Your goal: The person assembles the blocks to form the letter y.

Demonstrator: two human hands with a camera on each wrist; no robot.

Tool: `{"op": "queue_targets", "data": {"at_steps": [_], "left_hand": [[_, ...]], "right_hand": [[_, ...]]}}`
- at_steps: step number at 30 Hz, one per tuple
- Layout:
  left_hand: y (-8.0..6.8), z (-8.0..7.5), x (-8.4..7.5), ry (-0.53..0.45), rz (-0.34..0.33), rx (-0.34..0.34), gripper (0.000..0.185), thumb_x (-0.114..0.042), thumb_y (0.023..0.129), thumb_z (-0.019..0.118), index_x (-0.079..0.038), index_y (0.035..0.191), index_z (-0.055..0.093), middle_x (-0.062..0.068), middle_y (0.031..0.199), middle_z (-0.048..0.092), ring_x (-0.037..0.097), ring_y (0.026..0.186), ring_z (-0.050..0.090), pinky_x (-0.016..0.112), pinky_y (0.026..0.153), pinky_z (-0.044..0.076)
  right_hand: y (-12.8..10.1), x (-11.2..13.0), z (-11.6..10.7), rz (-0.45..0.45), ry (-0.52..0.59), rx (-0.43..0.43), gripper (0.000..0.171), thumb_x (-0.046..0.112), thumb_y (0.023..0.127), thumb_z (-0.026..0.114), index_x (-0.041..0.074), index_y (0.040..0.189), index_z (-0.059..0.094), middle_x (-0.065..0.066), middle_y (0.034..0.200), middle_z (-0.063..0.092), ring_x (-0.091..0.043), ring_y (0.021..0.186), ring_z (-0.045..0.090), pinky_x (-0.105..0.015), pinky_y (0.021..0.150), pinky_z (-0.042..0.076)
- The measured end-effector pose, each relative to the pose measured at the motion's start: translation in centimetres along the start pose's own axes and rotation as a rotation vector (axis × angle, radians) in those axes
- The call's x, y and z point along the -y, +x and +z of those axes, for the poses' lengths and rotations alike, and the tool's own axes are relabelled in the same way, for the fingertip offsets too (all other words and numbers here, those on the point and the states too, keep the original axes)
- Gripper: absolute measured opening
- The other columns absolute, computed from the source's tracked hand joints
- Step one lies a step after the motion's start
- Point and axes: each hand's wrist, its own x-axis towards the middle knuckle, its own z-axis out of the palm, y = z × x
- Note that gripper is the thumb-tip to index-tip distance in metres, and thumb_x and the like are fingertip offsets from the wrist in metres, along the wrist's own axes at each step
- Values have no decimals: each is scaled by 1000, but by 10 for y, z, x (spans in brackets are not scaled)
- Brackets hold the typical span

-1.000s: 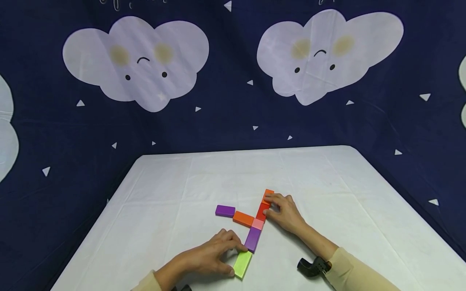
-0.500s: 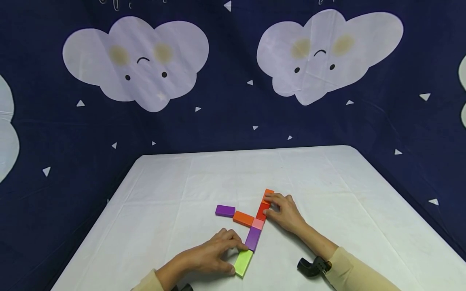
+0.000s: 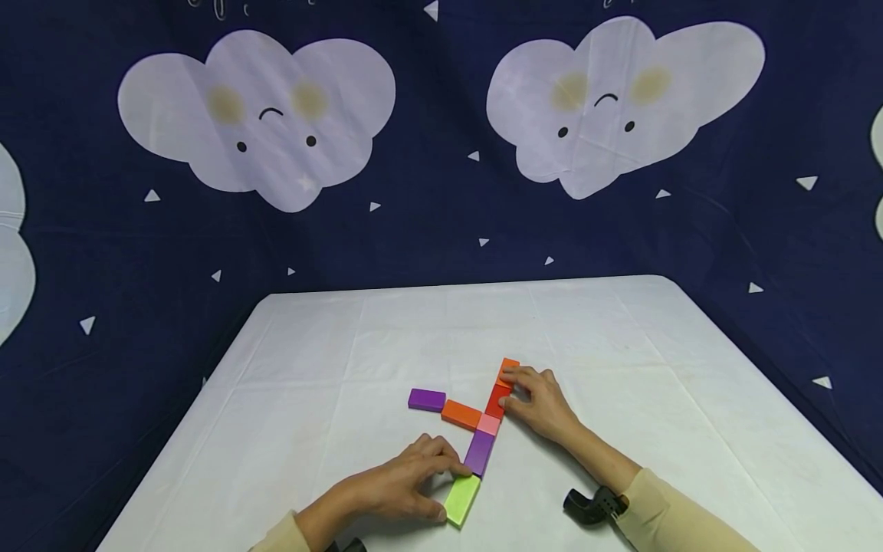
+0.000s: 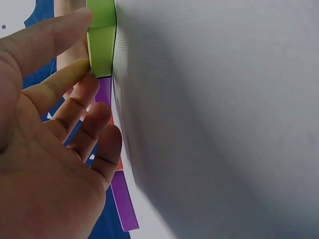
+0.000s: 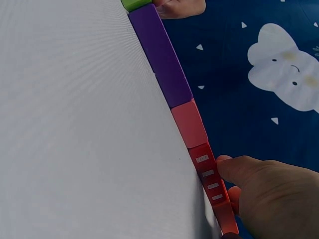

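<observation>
Flat coloured blocks form a branching line on the white tablecloth. My left hand holds the green block at the near end, thumb and forefinger on its left edge; the left wrist view shows the hand against that green block. A purple block, a pink block, a red block and an orange block follow it. My right hand grips the red block, thumb on its side, fingertips on the orange one.
A second orange block and a second purple block branch left from the pink one. A black wrist mount sits on my right forearm. A navy cloud-print backdrop hangs behind the table's far edge.
</observation>
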Motion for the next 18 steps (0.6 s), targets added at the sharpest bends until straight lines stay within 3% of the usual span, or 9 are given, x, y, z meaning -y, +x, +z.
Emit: {"op": "queue_targets", "data": {"at_steps": [11, 15, 18], "left_hand": [[1, -2, -2, -24, -21, 2, 54, -21, 77, 73, -27, 128, 56, -10, 117, 50, 0, 106, 37, 24, 97, 35], [2, -9, -2, -74, -80, -11, 53, -22, 78, 73, -27, 128, 56, -8, 117, 51, 2, 106, 38, 27, 98, 36], [4, -17, 2, -144, -170, -42, 52, -23, 79, 74, -27, 128, 57, -9, 118, 50, 5, 109, 38, 28, 96, 37]], "right_hand": [[0, 0, 0, -9, -1, -5, 42, 25, 76, 75, 10, 115, 68, -3, 123, 64, -12, 86, 42, -28, 75, 36], [0, -1, -1, -10, -3, 0, 43, 25, 76, 74, 11, 115, 67, -3, 123, 63, -13, 86, 42, -28, 74, 36], [0, 0, -1, -5, -4, 1, 43, 25, 76, 75, 11, 115, 68, -3, 123, 64, -13, 85, 42, -27, 73, 35]]}}
